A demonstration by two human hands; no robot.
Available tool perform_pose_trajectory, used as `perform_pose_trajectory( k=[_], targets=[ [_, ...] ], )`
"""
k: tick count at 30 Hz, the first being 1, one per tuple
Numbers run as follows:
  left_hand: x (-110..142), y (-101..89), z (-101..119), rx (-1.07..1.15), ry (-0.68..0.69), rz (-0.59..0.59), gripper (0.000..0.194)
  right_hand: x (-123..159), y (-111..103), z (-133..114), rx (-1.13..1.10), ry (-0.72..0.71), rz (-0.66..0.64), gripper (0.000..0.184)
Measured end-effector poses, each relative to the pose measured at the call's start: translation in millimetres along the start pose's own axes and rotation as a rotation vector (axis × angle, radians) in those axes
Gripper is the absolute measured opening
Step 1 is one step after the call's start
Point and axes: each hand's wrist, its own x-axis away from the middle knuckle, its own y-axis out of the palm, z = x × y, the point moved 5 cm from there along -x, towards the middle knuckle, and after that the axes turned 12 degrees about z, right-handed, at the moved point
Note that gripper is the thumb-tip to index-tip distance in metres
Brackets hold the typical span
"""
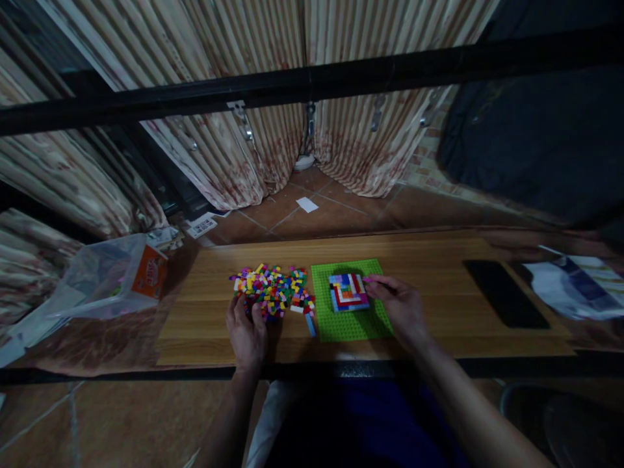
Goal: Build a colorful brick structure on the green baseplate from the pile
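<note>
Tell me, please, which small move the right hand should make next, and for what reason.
Probably the right hand should press down the pink brick at its fingertips: it appears pinched by the right edge of the square brick build, and whether it is seated cannot be told. The left hand is at the loose brick pile.

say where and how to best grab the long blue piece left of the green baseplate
I'd pinch the long blue piece across its narrow width at the near end, coming from above on the near side: its far end lies close to the brick pile, the near end juts away from it.
</note>
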Motion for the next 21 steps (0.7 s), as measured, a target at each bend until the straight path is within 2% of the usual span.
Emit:
perform_pose_trajectory(
  k=[4, 9, 14, 21],
  targets=[
    [-0.2, 1.5, 0.1, -0.036, 0.008, -0.021, 0.042, -19.3, -1.6, 4.9, 0.236, -0.2, 0.074, 0.033],
    [-0.2, 0.5, 0.4, -0.025, -0.007, -0.012, 0.04, -17.2, 10.6, 9.0, 0.409, -0.359, 0.119, 0.035],
    [-0.6, 0.9, 0.7, -0.041, -0.022, -0.003, 0.04, -10.0, 16.4, 6.9, 0.471, -0.414, 0.101, 0.032],
    [0.3, 0.2, 2.6, -0.028, -0.01, -0.008, 0.038, -10.6, 13.1, 9.4, 0.482, -0.385, 0.051, 0.034]
  ],
)
